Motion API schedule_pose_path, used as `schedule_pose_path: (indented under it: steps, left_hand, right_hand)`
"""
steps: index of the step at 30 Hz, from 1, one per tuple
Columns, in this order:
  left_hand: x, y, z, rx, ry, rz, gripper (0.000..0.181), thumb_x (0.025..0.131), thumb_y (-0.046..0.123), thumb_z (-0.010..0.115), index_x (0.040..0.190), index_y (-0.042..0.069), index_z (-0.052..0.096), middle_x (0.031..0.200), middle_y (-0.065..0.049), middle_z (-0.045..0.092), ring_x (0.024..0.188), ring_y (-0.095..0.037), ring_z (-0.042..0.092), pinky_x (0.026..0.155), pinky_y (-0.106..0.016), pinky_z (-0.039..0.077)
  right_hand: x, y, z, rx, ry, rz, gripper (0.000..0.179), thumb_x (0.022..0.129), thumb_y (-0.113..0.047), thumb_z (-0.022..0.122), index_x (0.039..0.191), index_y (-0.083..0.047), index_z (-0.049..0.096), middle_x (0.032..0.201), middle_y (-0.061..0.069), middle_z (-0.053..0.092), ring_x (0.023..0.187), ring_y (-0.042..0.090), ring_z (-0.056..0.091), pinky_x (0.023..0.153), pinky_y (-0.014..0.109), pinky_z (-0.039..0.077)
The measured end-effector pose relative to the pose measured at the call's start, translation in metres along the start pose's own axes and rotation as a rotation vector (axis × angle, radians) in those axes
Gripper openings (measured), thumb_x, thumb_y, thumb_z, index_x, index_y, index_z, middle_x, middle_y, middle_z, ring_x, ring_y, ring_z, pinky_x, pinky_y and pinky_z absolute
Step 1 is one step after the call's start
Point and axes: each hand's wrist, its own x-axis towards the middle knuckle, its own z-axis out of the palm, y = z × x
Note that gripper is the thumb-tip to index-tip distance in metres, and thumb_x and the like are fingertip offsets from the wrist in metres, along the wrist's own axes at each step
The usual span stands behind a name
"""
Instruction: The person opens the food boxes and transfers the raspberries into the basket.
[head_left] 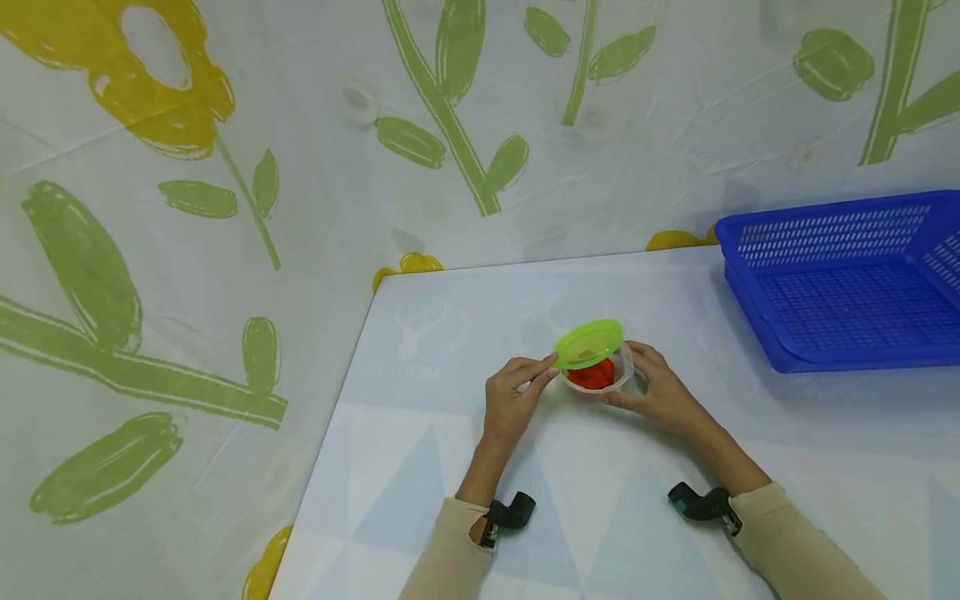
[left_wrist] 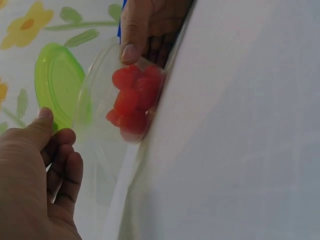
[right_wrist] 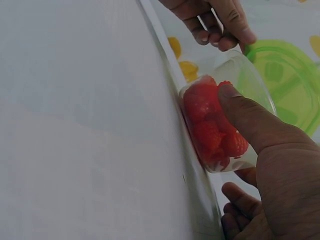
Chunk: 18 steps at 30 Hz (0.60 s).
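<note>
A clear round plastic container (head_left: 627, 367) stands on the table, with several red raspberry-like pieces (left_wrist: 132, 97) at its bottom. My right hand (head_left: 656, 392) grips its side, thumb at the front and fingers round the back. Between thumb and forefinger, my left hand (head_left: 516, 396) pinches the edge of a green translucent lid (head_left: 589, 343). The lid is tilted over the container's mouth, and in the right wrist view the lid (right_wrist: 282, 82) stands apart from most of the rim. The remaining fingers of the left hand (left_wrist: 37, 170) are loosely bent.
A blue plastic basket (head_left: 847, 300) with perforated sides sits at the back right of the table. The pale table (head_left: 420, 483) has a triangle pattern. Behind and to the left hangs a white curtain (head_left: 322, 150) printed with flowers and leaves.
</note>
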Motion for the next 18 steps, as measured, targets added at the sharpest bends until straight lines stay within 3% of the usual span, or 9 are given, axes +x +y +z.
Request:
schedule_pose_path:
  steps: [5, 10, 15, 18]
  left_hand:
    - [0.003, 0.01, -0.001, -0.044, 0.032, -0.01, 0.027, 0.081, -0.007, 0.077, 0.108, -0.002, 0.076, 0.088, -0.011, 0.072, 0.074, -0.023, 0.067, 0.063, -0.022, 0.052]
    - [0.007, 0.025, -0.005, -0.112, 0.053, -0.012, 0.022, 0.084, -0.009, 0.073, 0.106, -0.009, 0.074, 0.082, -0.016, 0.07, 0.069, -0.027, 0.065, 0.061, -0.022, 0.051]
    - [0.006, 0.023, -0.005, -0.176, 0.075, -0.101, 0.02, 0.09, 0.0, 0.071, 0.109, -0.006, 0.074, 0.084, -0.016, 0.07, 0.07, -0.031, 0.064, 0.063, -0.022, 0.052]
    - [0.007, 0.029, -0.007, -0.197, 0.082, -0.155, 0.019, 0.092, 0.0, 0.069, 0.109, -0.006, 0.074, 0.084, -0.018, 0.07, 0.072, -0.037, 0.064, 0.064, -0.024, 0.053]
  right_hand:
    - [0.0, 0.001, 0.001, -0.008, -0.002, 0.002, 0.078, 0.079, -0.028, 0.087, 0.144, -0.005, 0.051, 0.151, 0.02, 0.033, 0.142, 0.045, 0.024, 0.106, 0.074, 0.018]
    - [0.001, 0.002, 0.001, -0.007, -0.007, 0.013, 0.079, 0.078, -0.029, 0.088, 0.145, -0.008, 0.051, 0.152, 0.019, 0.032, 0.142, 0.043, 0.023, 0.106, 0.075, 0.016]
    - [0.001, 0.001, 0.001, -0.002, -0.018, 0.037, 0.081, 0.078, -0.031, 0.087, 0.146, -0.01, 0.05, 0.154, 0.018, 0.03, 0.144, 0.043, 0.021, 0.106, 0.076, 0.014]
    - [0.001, 0.0, 0.001, -0.002, -0.022, 0.047, 0.081, 0.078, -0.031, 0.087, 0.146, -0.009, 0.049, 0.154, 0.018, 0.03, 0.144, 0.043, 0.021, 0.106, 0.076, 0.014]
